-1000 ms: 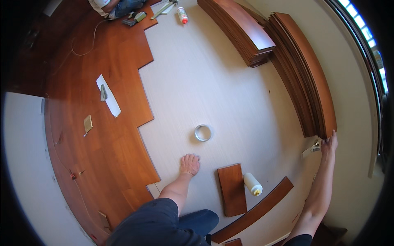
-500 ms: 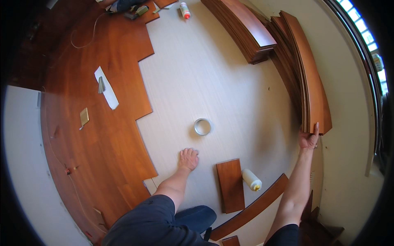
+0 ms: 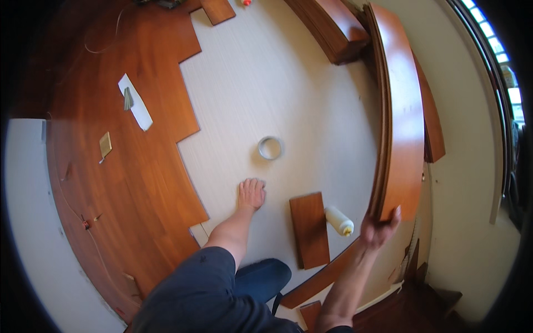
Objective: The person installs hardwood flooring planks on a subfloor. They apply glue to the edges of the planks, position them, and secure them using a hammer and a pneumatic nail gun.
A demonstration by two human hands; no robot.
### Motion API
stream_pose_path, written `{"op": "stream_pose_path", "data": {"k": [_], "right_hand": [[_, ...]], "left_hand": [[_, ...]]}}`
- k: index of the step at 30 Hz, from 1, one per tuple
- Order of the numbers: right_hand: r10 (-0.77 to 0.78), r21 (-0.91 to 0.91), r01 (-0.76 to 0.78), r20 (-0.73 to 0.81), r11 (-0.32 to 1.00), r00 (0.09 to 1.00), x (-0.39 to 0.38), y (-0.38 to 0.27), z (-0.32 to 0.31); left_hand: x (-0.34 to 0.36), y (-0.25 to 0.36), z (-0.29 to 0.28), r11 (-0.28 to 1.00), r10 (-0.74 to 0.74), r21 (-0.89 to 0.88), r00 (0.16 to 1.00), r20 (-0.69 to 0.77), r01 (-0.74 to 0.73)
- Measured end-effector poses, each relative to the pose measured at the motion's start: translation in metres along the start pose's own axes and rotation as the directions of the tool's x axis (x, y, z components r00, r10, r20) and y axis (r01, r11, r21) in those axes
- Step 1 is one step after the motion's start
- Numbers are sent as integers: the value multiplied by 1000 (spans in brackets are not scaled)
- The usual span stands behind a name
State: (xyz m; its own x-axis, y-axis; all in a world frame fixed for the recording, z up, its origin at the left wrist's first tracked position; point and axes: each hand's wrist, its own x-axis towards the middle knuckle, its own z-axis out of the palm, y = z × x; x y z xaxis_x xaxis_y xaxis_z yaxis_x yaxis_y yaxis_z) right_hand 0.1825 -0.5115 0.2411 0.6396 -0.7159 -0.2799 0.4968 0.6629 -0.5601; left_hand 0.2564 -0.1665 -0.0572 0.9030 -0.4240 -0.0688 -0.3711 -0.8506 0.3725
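My left hand (image 3: 252, 194) lies flat on the pale underlay (image 3: 233, 94), fingers stretched out, near a silvery ring-shaped roll of tape (image 3: 260, 150). With my right hand (image 3: 379, 228) I grip the near end of a small stack of long reddish-brown floorboards (image 3: 405, 111), thumb on top and fingers underneath. The stack's near end is raised and swung away from the wall. Between my arms lie a short piece of floorboard (image 3: 311, 230) and, touching or close to its right edge, a white squeeze bottle (image 3: 338, 221) with a yellow tip.
Laid floorboards (image 3: 155, 177) with a stepped edge cover the left side. A white strip (image 3: 141, 114) and a tan block (image 3: 105, 144) rest on them. Another board stack (image 3: 333, 33) stands at the far right, more boards (image 3: 433, 122) by the wall. A long board (image 3: 327, 277) lies near my knee.
My right hand has brought the stack's near end left and toward me, away from the boards by the wall. The left hand stays planted on the underlay. The view has shifted slightly.
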Motion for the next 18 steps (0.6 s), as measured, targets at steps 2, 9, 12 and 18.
{"op": "stream_pose_path", "data": {"k": [2,9,12,18], "right_hand": [[61,55,-57,-79,997,995,-68,7,-17],[208,95,-193,-200,977,957,-207,51,-22],[272,100,-255,-219,962,937,-223,57,-32],[300,-15,-319,-305,948,904,-266,59,-72]], "left_hand": [[-1,-1,-3,1000,-2,0,1000,-1,2],[2,1,-3,1000,15,24,1000,-4,-15],[5,0,2,999,28,43,1000,-11,-27],[4,1,5,1000,13,21,1000,-10,-13]]}}
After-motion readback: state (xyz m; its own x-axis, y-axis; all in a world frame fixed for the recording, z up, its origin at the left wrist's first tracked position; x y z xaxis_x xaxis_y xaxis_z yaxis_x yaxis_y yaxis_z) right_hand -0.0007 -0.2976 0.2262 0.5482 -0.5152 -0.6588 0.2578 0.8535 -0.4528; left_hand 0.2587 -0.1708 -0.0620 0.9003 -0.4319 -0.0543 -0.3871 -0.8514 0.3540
